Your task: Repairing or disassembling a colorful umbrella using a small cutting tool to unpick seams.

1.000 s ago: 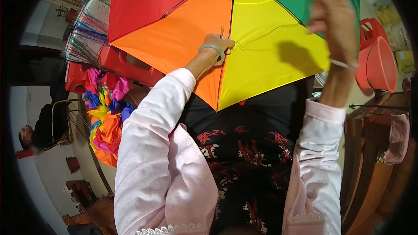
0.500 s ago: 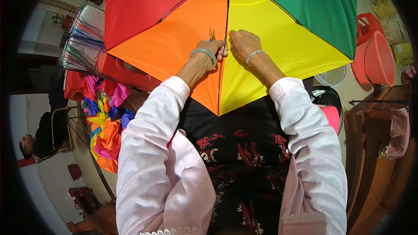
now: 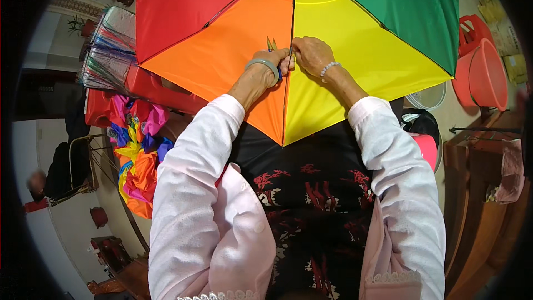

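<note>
Open rainbow umbrella [image 3: 344, 33] spread over the lap, seam facing up for work; left hand [image 3: 269, 64] clenched on small yellow-handled scissors [image 3: 271, 44] at the rib; right hand [image 3: 312, 54] pinching fabric there, steadying it

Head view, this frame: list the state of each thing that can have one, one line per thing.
Rainbow umbrella: open, canopy spread across the lap.
Small scissors: gripped in the left hand, tips pointing up beside the rib.
Left hand: closed around the scissors.
Right hand: pinching the seam between the orange and yellow panels.
Red buckets: tilted on their sides.
Folded colourful canopy fabric: bunched in a heap.
</note>
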Tool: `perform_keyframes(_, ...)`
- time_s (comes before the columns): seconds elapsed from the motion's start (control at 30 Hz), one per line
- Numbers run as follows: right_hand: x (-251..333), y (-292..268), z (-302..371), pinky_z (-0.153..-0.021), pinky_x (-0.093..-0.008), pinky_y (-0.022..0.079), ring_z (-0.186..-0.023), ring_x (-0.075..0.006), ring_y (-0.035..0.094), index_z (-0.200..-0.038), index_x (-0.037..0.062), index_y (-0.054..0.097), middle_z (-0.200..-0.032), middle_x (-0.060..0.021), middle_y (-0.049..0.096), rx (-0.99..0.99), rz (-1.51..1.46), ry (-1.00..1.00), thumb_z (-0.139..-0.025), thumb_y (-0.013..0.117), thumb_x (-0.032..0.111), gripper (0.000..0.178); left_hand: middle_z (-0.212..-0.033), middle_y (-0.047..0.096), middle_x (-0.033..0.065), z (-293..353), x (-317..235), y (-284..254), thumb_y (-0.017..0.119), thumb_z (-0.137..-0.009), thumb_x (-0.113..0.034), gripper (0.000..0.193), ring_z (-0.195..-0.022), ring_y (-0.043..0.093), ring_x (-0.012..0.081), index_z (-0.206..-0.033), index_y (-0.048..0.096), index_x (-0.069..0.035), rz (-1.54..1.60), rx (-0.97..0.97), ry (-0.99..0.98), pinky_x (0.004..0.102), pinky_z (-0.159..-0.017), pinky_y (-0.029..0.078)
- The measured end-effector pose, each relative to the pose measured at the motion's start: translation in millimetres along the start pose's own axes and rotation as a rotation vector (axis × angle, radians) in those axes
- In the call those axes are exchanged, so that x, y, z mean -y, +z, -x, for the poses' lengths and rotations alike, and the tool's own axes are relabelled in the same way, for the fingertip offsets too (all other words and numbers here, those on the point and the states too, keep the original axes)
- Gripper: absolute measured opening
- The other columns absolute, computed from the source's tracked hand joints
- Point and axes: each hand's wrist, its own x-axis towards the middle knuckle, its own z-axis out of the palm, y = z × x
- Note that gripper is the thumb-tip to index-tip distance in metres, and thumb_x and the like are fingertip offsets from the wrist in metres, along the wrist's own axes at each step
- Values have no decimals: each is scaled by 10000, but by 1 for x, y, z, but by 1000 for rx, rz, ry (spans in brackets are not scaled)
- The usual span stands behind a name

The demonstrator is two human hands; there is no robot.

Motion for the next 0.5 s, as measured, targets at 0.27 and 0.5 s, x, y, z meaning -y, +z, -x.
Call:
perform_keyframes(0.27, -1, 10, -3, -603, -422, 440, -712, -350, 563, -769, 22, 527, -704, -182, 577, -128, -121, 50, -735, 521, 94, 80, -570, 543, 119, -3, 4, 14, 446, -838, -75, 182, -399, 464, 153, -713, 495, 49, 190, -177, 67, 238, -344, 339)
perform_keyframes(0.5, 4, -4, 5, -657, -395, 476, -766, -334, 591, -838, -5, 527, -778, -202, 600, 38, 24, 140, -758, 547, 117, 147, -613, 573, 147, 9, 4, 11, 392, -835, -63, 184, -360, 450, 152, -751, 488, 69, 223, -328, 111, 257, -307, 329)
